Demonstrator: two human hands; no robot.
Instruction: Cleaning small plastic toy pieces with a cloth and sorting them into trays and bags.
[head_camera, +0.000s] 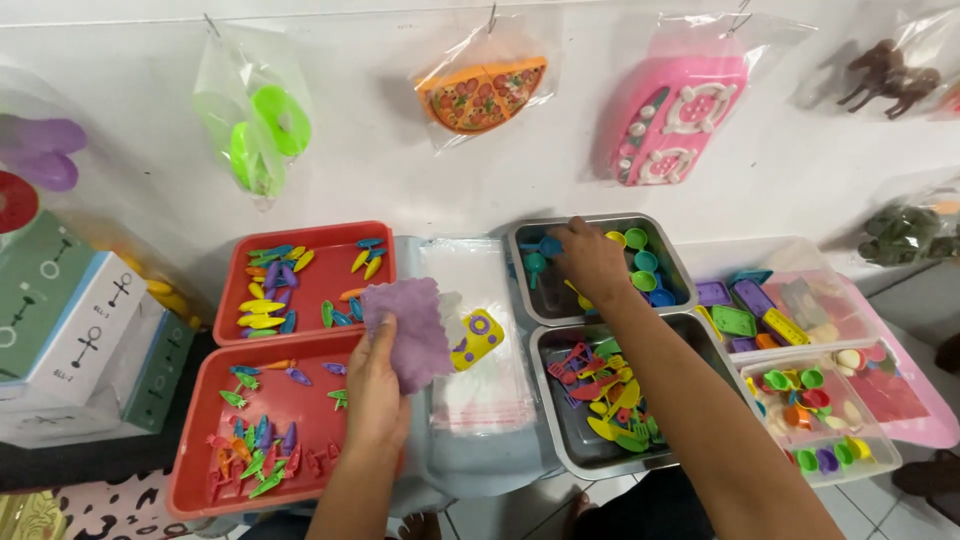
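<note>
My left hand (375, 385) grips a clear plastic bag holding a purple toy mat (408, 325) and a yellow toy piece (477, 337), above a stack of clear bags (470, 330). My right hand (590, 258) reaches into the upper metal tray (600, 222), fingers closed among small blue and green toy cups (640, 265); whether it holds one I cannot tell. A second metal tray (555, 400) below it holds red and yellow toy utensils (610, 390).
Two red trays (310, 235) (195, 450) at left hold small coloured toy pieces. Clear boxes (800, 400) and a pink tray (930, 425) at right hold more toys. Bagged toys hang on the white wall (400, 150). Cardboard boxes (70, 330) stand far left.
</note>
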